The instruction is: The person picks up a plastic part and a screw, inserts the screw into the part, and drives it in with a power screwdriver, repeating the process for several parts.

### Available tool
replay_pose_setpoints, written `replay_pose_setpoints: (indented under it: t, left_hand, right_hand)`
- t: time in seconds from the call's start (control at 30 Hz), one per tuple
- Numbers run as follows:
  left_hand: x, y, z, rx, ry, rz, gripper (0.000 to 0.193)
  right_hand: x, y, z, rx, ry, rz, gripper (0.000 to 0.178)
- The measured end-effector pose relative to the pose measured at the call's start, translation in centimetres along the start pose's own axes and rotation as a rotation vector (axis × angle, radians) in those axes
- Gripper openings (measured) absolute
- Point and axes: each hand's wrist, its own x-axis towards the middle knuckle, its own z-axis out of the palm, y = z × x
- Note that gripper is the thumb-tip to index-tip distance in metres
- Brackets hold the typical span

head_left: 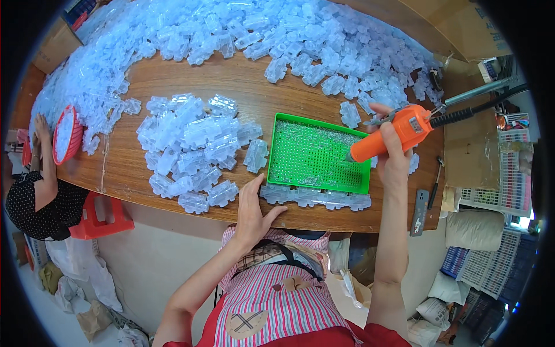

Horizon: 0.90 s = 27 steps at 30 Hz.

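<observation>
Wood tabletop (260, 87) spans the scene, a vast heap of clear plastic parts (173, 29) along its far side. A smaller pile (191, 139) of these sits left of the middle. Right of it lies a green tray (319, 188), with a row of clear parts (324, 199) along its near side. The right hand (396, 166) is wrapped around an orange electric screwdriver (373, 145), its tip over the tray's right end. The left hand (251, 217), thumb spread and grasping nothing, is at the near edge, just left of the row. Tiny metal pieces (295, 133) cover much of the tray's floor.
</observation>
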Motion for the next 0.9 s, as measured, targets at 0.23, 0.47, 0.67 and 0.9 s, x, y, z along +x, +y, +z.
replay_pose_setpoints:
  t: [0.23, 0.47, 0.67, 0.9]
  left_hand:
    - [0.0, -0.3, -0.9, -0.065, -0.002, 0.009, 0.088]
    - [2.5, 3.0, -3.7, -0.086, 0.035, 0.103, 0.052]
    - [8.1, 3.1, -3.0, -0.733, -0.18, -0.425, 0.036]
    - [13.8, 3.4, 2.6, -0.468, -0.376, -0.495, 0.048]
  right_hand:
    - [-0.6, 2.3, 2.8, 0.2, -0.076, -0.04, 0.035]
    - [-1.5, 1.2, 2.0, -0.292, -0.009, 0.066, 0.065]
    - [-5.4, 3.6, -0.4, -0.867, -0.009, 0.408, 0.045]
    - [-4.1, 9.1, 0.1, -1.176, 0.158, 0.141, 0.045]
